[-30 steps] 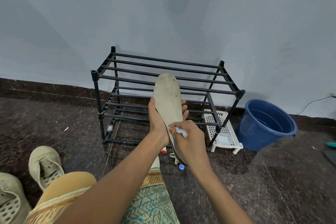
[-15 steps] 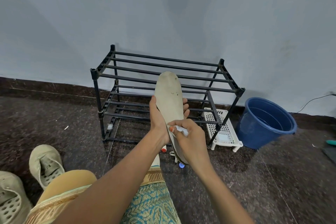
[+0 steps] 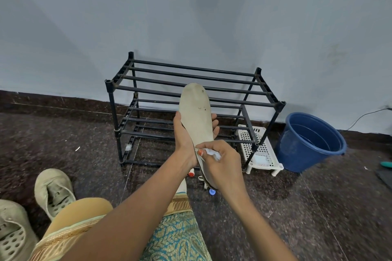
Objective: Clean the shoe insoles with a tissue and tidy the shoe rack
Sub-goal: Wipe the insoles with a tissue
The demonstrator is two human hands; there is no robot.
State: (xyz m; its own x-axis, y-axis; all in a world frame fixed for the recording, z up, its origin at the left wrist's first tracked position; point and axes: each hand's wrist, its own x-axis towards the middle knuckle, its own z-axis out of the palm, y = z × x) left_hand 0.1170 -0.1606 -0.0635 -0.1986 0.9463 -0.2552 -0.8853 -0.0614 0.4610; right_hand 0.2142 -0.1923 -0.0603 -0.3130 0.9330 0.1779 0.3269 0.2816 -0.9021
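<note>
The shoe rack (image 3: pixel 233 99) is set against the wall, with a blue bucket (image 3: pixel 307 148) to its right and a white perforated stand (image 3: pixel 259 150) between the two. Two pale shoes (image 3: pixel 54 190) are left on the floor at the lower left, well apart from the rack. The insole (image 3: pixel 196 116) is held upright in front of the rack, toe end up. It is gripped at the waist by the left hand (image 3: pixel 184 137), with the thumb on one edge and the fingers curled round the other. A crumpled tissue (image 3: pixel 210 152) is pinched in the right hand (image 3: pixel 222 161) and pressed against the insole's lower half. Over the last second the tissue has barely been shifted and the insole only slightly tipped, so a short rub on one spot is judged to be under way. Dark specks (image 3: pixel 201 108) near the toe are not yet reached. Wiping is therefore taken as unfinished, and the tidying as not begun.
</note>
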